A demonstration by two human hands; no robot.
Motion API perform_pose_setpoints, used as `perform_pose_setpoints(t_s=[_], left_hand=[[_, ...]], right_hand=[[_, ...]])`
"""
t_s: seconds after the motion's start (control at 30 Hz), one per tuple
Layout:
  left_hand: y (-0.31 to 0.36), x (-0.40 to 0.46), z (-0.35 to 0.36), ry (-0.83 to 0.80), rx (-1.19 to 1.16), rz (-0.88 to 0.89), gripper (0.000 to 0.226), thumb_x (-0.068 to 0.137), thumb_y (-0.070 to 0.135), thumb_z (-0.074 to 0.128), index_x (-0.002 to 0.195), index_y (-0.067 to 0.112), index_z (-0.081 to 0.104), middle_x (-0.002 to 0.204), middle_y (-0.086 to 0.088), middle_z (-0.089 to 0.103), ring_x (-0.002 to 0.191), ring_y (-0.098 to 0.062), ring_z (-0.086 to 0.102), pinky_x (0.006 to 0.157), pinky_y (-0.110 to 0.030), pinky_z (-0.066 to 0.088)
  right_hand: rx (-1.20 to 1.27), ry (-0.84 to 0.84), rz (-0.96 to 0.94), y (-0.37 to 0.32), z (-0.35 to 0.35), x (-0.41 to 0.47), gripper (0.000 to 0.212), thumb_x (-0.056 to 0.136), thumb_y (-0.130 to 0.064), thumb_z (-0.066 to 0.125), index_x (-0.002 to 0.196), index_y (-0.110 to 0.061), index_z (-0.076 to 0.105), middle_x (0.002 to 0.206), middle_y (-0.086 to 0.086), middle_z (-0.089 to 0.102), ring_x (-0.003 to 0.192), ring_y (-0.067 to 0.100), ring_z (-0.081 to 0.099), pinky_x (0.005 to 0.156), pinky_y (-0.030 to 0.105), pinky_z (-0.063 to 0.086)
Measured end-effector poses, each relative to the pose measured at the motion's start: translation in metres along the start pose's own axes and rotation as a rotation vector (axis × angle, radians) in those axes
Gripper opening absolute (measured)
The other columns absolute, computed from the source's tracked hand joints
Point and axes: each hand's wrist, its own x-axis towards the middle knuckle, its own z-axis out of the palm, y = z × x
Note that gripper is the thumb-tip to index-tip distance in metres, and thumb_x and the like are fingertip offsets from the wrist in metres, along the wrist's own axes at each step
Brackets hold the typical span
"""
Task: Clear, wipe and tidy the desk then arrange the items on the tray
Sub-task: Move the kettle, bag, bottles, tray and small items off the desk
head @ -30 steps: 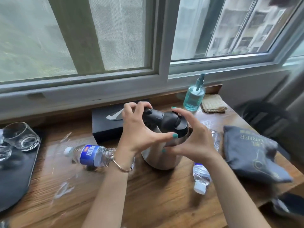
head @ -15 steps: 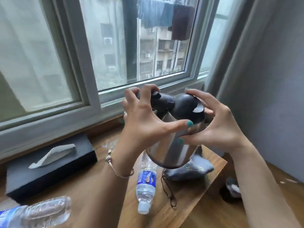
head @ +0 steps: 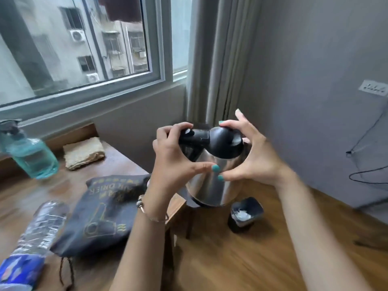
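Past the right end of the wooden desk (head: 117, 162), out over the wood floor (head: 241, 259), a stainless-steel electric kettle (head: 212, 181) with a black lid hangs in the air between both hands, clear of every surface. Judging by that, the clearing step is in hand: the kettle is being carried off the desk so the top can be wiped. On the desk lie a dark drawstring hair-dryer bag (head: 100, 215), a blue-tinted spray bottle (head: 31, 158), a plastic water bottle (head: 31, 238) on its side and a folded beige cloth (head: 84, 153); no tray is in view. The left hand (head: 174, 164) curls round the black handle with its thumb pressed on the steel body; the right hand (head: 256, 156) cups the lid and far side, fingers spread and bent against it. A small black bin (head: 245, 213) stands on the floor just below. The next move calls for a level spot to set the kettle down upright, with both hands kept on until it rests.
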Motion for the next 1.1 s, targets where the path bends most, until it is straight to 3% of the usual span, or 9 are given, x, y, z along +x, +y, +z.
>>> perform_pose_setpoints(t_s=[0.07,0.2,0.33,0.43,0.67,0.77,0.9,1.03,1.1], left_hand=[[-0.004,0.008,0.036,0.016,0.007,-0.026,0.094,0.038,0.042,0.094,0.123,0.029,0.055,0.118,0.001,0.040,0.113,-0.020,0.042,0.094,-0.008,0.030],[-0.027,0.031,0.093,-0.005,0.015,-0.076,0.095,0.039,0.043,0.095,0.124,0.030,0.055,0.121,0.000,0.040,0.115,-0.020,0.043,0.098,-0.022,0.036],[-0.073,0.063,0.144,-0.018,0.012,-0.143,0.092,0.040,0.040,0.095,0.121,0.034,0.052,0.120,0.001,0.041,0.115,-0.018,0.043,0.093,-0.010,0.031],[-0.120,0.088,0.178,-0.008,0.006,-0.227,0.089,0.040,0.038,0.095,0.117,0.037,0.049,0.120,0.002,0.041,0.114,-0.016,0.043,0.090,-0.011,0.034],[-0.227,0.155,0.242,0.057,0.100,-0.434,0.084,0.039,0.033,0.096,0.108,0.032,0.049,0.111,0.001,0.042,0.103,-0.012,0.038,0.080,-0.001,0.031],[-0.263,0.181,0.256,0.088,0.089,-0.539,0.078,0.041,0.033,0.095,0.104,0.034,0.050,0.109,0.003,0.046,0.102,-0.014,0.040,0.079,-0.009,0.032],[-0.310,0.202,0.271,0.187,0.004,-0.675,0.062,0.050,0.020,0.095,0.094,0.039,0.056,0.104,0.006,0.057,0.102,-0.013,0.052,0.084,-0.021,0.045],[-0.364,0.213,0.295,0.246,0.002,-0.777,0.058,0.054,0.013,0.092,0.092,0.039,0.057,0.103,0.005,0.058,0.101,-0.014,0.055,0.077,-0.004,0.039],[-0.395,0.217,0.306,0.283,0.028,-0.817,0.059,0.053,0.012,0.092,0.091,0.039,0.057,0.102,0.005,0.058,0.099,-0.013,0.055,0.075,-0.002,0.038]], right_hand=[[0.004,-0.043,0.030,0.035,-0.011,0.005,0.107,0.037,-0.051,0.091,0.132,-0.056,0.043,0.160,-0.024,0.012,0.139,0.007,0.036,0.103,0.056,0.042],[0.022,-0.102,0.070,0.097,-0.018,0.025,0.103,0.038,-0.050,0.090,0.130,-0.054,0.043,0.139,-0.025,0.039,0.128,0.006,0.046,0.099,0.051,0.048],[0.040,-0.182,0.132,0.164,-0.007,0.063,0.111,0.038,-0.048,0.091,0.133,-0.059,0.035,0.131,-0.023,0.043,0.122,0.005,0.048,0.098,0.045,0.050],[0.041,-0.275,0.170,0.220,0.015,0.105,0.117,0.036,-0.049,0.091,0.134,-0.061,0.028,0.135,-0.017,0.040,0.128,0.012,0.045,0.098,0.043,0.049],[0.025,-0.474,0.154,0.337,0.085,0.216,0.104,0.043,-0.044,0.091,0.133,-0.043,0.040,0.129,-0.021,0.045,0.121,0.001,0.045,0.100,0.029,0.046],[0.029,-0.536,0.144,0.371,0.111,0.254,0.105,0.044,-0.043,0.091,0.136,-0.040,0.040,0.132,-0.019,0.046,0.123,0.003,0.045,0.102,0.033,0.046],[-0.006,-0.613,0.125,0.413,0.142,0.288,0.105,0.045,-0.044,0.091,0.135,-0.046,0.036,0.128,-0.023,0.044,0.118,0.003,0.047,0.091,0.036,0.054],[0.006,-0.687,0.115,0.459,0.188,0.320,0.104,0.047,-0.041,0.091,0.133,-0.049,0.034,0.130,-0.024,0.042,0.120,0.007,0.048,0.093,0.041,0.054],[0.022,-0.719,0.104,0.485,0.216,0.334,0.104,0.048,-0.039,0.092,0.133,-0.049,0.034,0.132,-0.023,0.042,0.121,0.009,0.048,0.095,0.044,0.053]])
